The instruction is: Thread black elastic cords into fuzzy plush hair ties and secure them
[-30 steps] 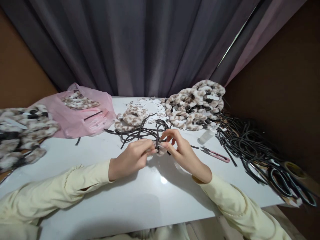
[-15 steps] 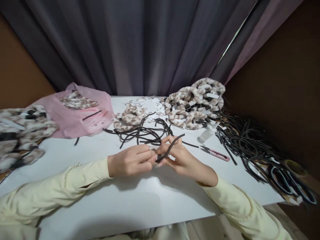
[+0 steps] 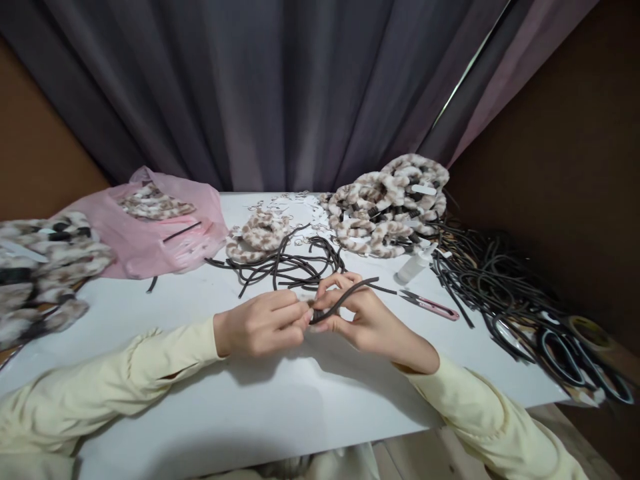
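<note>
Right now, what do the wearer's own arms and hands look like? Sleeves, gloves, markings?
Both arms wear long, loose, pale yellow sleeves, plain, with soft folds, gathered seams near the forearms and a slit near the left cuff. The left hand and right hand are bare: no gloves. No rings, watch or cables visible.

The bent cord (image 3: 345,299) and the loose cords (image 3: 295,262) are dark grey to black; the fluffy rings (image 3: 267,230) are white with brown mottling. Plastic bag (image 3: 120,243) and snips' handle (image 3: 443,311) are pink, sleeves (image 3: 135,363) pale yellow, tabletop (image 3: 360,407) white, curtain (image 3: 250,93) purplish grey
</note>
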The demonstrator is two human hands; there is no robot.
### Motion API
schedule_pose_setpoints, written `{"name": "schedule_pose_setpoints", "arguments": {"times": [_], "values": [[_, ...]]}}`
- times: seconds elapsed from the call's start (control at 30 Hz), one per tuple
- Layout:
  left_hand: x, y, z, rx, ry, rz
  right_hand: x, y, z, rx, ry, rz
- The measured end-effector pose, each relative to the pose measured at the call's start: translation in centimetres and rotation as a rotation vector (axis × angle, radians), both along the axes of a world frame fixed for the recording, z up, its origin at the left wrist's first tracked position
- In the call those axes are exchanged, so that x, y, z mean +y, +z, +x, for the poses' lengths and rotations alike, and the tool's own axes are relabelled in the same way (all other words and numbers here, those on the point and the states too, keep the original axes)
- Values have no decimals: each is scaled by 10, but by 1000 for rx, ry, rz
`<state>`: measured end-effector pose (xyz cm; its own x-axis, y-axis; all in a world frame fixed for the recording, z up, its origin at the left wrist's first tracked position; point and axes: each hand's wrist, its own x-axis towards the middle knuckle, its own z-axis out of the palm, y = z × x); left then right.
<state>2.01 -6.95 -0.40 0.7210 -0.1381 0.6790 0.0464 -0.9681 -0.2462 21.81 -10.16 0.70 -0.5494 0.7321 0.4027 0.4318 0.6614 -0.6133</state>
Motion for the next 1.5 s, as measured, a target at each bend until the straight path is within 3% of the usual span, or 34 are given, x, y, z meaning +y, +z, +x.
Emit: {"name": "schedule_pose_setpoints", "arguments": {"times": [0.1, 0.23, 0.5, 0.67, 0.77, 0.97, 1.1, 1.2, 1.37, 1.5], "values": [[-1, -3, 1, -31, -8, -186, 1, -3, -2, 77, 6, 14], [-7, -5, 4, -98, 18, -443, -1, -7, -3, 17, -38, 32], [-20, -5, 8, -231, 260, -803, -8, -17, -11, -194, -230, 552], [-18, -1, 7, -207, 355, -1120, -5, -19, -10, -322, -271, 705], [-20, 4, 8, -206, 339, -1301, -5, -19, -10, -377, -262, 774], [-20, 10, 10, -224, 285, -1478, -7, -23, -11, -361, -289, 826], [-14, 13, 10, -353, 243, -1701, -9, -26, -12, -242, -374, 884], [-10, 17, 10, -460, 246, -1869, -9, -28, -14, -207, -336, 970], [-9, 24, 10, -553, 162, -2088, -5, -36, -21, -357, -363, 786], [-10, 24, 10, -524, 70, -2246, -3, -41, -27, -380, -379, 441]]}}
